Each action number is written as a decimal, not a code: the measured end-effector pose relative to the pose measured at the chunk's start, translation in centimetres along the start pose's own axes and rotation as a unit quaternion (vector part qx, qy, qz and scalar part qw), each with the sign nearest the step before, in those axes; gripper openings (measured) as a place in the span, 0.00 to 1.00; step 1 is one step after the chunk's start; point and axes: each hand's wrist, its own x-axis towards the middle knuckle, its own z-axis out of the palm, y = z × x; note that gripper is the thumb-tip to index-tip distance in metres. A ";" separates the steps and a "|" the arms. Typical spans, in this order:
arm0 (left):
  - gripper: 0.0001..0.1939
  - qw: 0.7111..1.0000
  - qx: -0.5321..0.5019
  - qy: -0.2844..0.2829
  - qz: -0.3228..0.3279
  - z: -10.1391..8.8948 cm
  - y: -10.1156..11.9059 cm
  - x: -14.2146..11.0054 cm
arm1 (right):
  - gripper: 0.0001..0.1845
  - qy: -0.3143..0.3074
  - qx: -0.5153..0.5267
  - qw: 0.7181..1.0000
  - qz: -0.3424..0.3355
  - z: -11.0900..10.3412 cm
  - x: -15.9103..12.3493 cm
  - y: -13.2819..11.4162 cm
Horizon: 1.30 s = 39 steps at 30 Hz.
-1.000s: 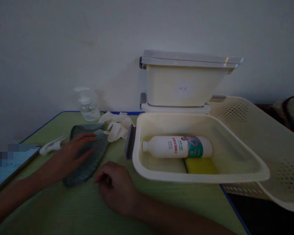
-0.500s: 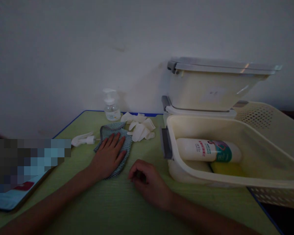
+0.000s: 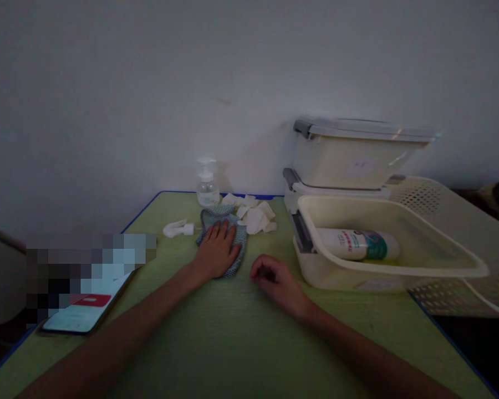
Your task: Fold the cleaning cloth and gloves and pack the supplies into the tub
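Observation:
My left hand (image 3: 217, 250) lies flat with fingers spread on a blue-grey checked cloth (image 3: 238, 244), pressing it against the table. To its right, my right hand (image 3: 279, 281) rests on the table with fingers loosely curled; nothing shows inside the curl. Crumpled white gloves (image 3: 255, 215) lie just beyond the cloth, close to its right edge. A white spray nozzle (image 3: 177, 229) lies on its side left of the cloth. Behind stands a clear pump bottle (image 3: 208, 191) with a white top.
At right, an open cream bin (image 3: 353, 275) holds a white-and-green bottle (image 3: 345, 244) lying down. Lidded boxes (image 3: 341, 158) are stacked behind it, beside a perforated basket (image 3: 424, 197). A phone-like screen (image 3: 77, 318) lies at left on the green table (image 3: 233, 343).
My view has shifted, so everything sits farther right or looks a little smaller. Both hands keep the same pose, the left still on the cloth.

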 end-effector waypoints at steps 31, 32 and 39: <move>0.17 0.866 -0.465 0.146 -0.115 2.2 1.4 9.5 | 0.11 -0.052 -0.013 0.999 -0.012 -0.3 0.2 0.1; 0.17 0.845 -0.496 0.155 -0.124 2.3 1.2 9.6 | 0.11 -0.054 -0.011 0.998 -0.011 -0.4 0.2 0.1; 0.15 0.665 -0.711 0.189 -0.128 1.8 1.0 9.5 | 0.12 -0.061 -0.002 0.998 -0.007 -0.5 0.2 0.1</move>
